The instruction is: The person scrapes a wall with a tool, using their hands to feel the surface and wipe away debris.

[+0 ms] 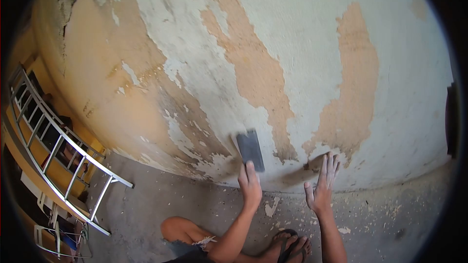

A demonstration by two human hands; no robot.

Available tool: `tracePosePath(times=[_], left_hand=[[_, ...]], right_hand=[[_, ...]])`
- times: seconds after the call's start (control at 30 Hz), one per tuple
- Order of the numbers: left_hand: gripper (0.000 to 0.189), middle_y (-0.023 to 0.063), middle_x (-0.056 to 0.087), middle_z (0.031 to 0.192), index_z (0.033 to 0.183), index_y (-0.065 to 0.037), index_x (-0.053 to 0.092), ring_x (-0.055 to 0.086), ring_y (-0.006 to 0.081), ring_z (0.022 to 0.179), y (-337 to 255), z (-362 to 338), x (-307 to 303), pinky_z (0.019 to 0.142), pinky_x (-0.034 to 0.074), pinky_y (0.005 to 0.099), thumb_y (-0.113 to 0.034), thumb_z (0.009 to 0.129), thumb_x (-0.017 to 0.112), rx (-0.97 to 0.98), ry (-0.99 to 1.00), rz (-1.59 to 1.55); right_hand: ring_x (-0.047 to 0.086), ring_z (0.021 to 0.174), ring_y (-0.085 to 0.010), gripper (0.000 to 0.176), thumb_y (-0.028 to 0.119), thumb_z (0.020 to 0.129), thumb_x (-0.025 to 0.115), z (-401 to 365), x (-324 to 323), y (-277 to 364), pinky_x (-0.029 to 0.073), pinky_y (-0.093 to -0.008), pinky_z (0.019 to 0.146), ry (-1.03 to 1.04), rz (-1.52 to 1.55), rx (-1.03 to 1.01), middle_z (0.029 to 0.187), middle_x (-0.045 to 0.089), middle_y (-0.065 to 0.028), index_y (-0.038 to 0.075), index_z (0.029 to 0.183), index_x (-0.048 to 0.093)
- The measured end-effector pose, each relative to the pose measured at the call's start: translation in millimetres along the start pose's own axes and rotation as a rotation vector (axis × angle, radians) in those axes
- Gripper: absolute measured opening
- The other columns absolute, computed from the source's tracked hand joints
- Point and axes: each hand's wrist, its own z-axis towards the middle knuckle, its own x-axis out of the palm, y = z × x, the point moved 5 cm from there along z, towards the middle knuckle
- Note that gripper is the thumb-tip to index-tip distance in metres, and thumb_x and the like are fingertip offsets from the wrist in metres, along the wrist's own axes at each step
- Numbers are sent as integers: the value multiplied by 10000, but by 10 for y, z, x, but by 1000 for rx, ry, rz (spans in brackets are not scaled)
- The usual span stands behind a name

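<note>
A dark-grey rectangular plate (250, 148) is pinched in the left hand (250, 190), likely for control; the right hand (322, 192) is spread, perhaps for balance.

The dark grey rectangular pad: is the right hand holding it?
No, the left hand grips the dark pad, while the right hand is open and apart from it.

Single head-worn cam, pitched forward and down at close range to the peeling pale-green and orange painted wall (312, 68). Wide fisheye (dark rounded vignette, wall base bowed). Wearer's bare left hand (250, 183) and right hand (322, 187) sit low-centre; grey concrete floor (141, 199) below, silver metal ladder (62, 136) farther off, frame left.
</note>
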Motion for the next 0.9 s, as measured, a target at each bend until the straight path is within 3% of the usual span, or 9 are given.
tracePosePath(times=[0.03, 0.1, 0.2, 0.3, 0.4, 0.47, 0.6, 0.77, 0.9], left_hand=[[340, -73, 483, 849, 1146, -89, 575, 356, 28, 655, 56, -33, -19, 510, 288, 205, -402, 1051, 481, 17, 4, -20], [367, -18, 443, 754, 926, -4, 541, 384, 87, 649, 109, -79, -18, 555, 352, 284, -334, 1063, 457, 67, -39, 8], [341, -78, 481, 815, 1082, -84, 574, 336, 20, 606, -405, 300, 33, 490, 265, 206, -410, 1052, 476, 155, -12, -57], [349, -69, 469, 814, 1047, -82, 569, 340, 22, 646, -829, 453, -6, 517, 283, 215, -417, 1053, 474, 91, 16, -74], [421, 13, 490, 728, 977, 40, 545, 415, 125, 611, -277, 282, -185, 544, 368, 313, -356, 1067, 431, 119, -60, 132], [413, 20, 483, 721, 986, 28, 562, 417, 120, 609, 363, 105, -304, 537, 373, 310, -357, 1066, 434, 154, -59, 133], [393, -1, 451, 709, 936, 3, 554, 393, 101, 601, 249, 81, -238, 519, 343, 298, -347, 1067, 433, -28, -57, 21], [393, -16, 409, 669, 858, -18, 503, 364, 96, 589, -547, 448, -161, 511, 316, 304, -337, 1073, 420, 161, -44, 32], [426, 0, 430, 655, 871, 4, 527, 375, 109, 584, 537, 91, -402, 522, 341, 306, -358, 1068, 419, 95, 19, 203]], right_hand=[[70, 1510, -443, 853, 531, 962, 473, 7, -12, 15, 26, -583, 1199, -18, -9, -18, 1625, 164, -235, -16, 1554, 193], [64, 1510, -444, 850, 535, 968, 461, 12, -13, 28, 20, -584, 1198, -17, 23, -21, 1627, 155, -234, -17, 1555, 190], [60, 1509, -447, 854, 550, 973, 442, -1, -13, 64, 15, -590, 1195, 1, 36, -11, 1628, 148, -237, -18, 1555, 183], [61, 1508, -451, 857, 555, 974, 436, 24, -19, 68, 15, -591, 1194, -26, 56, -10, 1628, 147, -239, -17, 1557, 177], [60, 1508, -452, 855, 555, 975, 434, 11, -24, 59, 12, -588, 1194, -26, 48, -2, 1630, 140, -238, -13, 1559, 175], [59, 1508, -452, 855, 555, 976, 436, 9, -8, 42, 8, -586, 1194, 2, 48, -4, 1632, 132, -236, -10, 1561, 171], [56, 1508, -451, 859, 553, 976, 440, -4, 8, 43, 6, -585, 1194, 12, 41, -19, 1634, 126, -235, -10, 1562, 164], [54, 1509, -448, 872, 561, 972, 447, 22, 13, 47, 8, -585, 1193, -5, 31, -1, 1633, 124, -237, -13, 1563, 160], [54, 1510, -447, 878, 570, 971, 444, 10, 21, 35, 9, -586, 1193, 6, 21, 10, 1633, 123, -239, -12, 1563, 160]])
